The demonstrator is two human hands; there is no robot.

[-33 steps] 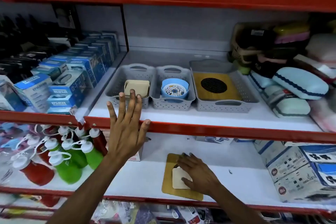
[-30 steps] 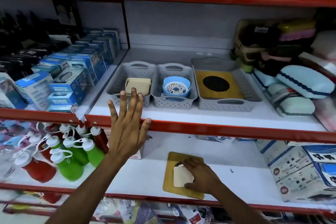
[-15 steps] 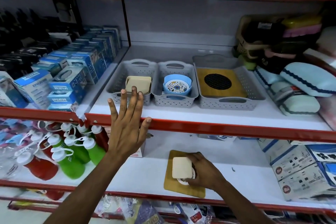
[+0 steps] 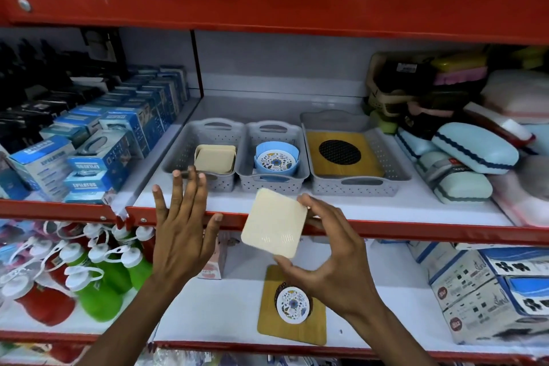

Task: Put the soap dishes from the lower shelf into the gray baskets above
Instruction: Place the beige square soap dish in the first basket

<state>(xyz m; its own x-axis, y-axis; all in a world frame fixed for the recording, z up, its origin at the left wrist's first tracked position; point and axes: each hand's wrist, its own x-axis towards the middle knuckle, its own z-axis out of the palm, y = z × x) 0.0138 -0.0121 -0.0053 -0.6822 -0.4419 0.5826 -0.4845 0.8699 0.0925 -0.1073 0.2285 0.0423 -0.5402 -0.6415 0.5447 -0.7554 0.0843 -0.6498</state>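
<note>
My right hand [image 4: 332, 264] grips a cream square soap dish [image 4: 274, 223], held in the air in front of the red shelf edge, below the gray baskets. My left hand [image 4: 182, 229] is spread flat against that edge, fingers apart, holding nothing. On the lower shelf lies a wooden square dish [image 4: 292, 322] with a round floral white piece [image 4: 292, 304] on it. Above, the left gray basket [image 4: 181, 157] holds cream dishes [image 4: 215, 157], the middle basket [image 4: 300, 175] a blue round dish [image 4: 276, 159], the right basket [image 4: 383, 157] a wooden dish with a black grille [image 4: 340, 153].
Blue boxes [image 4: 98, 145] fill the upper shelf's left bay behind a red divider [image 4: 197, 65]. Light blue cases [image 4: 472, 148] pile up at the right. Green and red bottles [image 4: 98, 279] stand lower left, printed boxes [image 4: 499, 291] lower right.
My right hand lifted the cream dish off the wooden dish on the lower shelf up to the upper shelf's edge, uncovering the floral piece. My left hand stayed on the edge.
</note>
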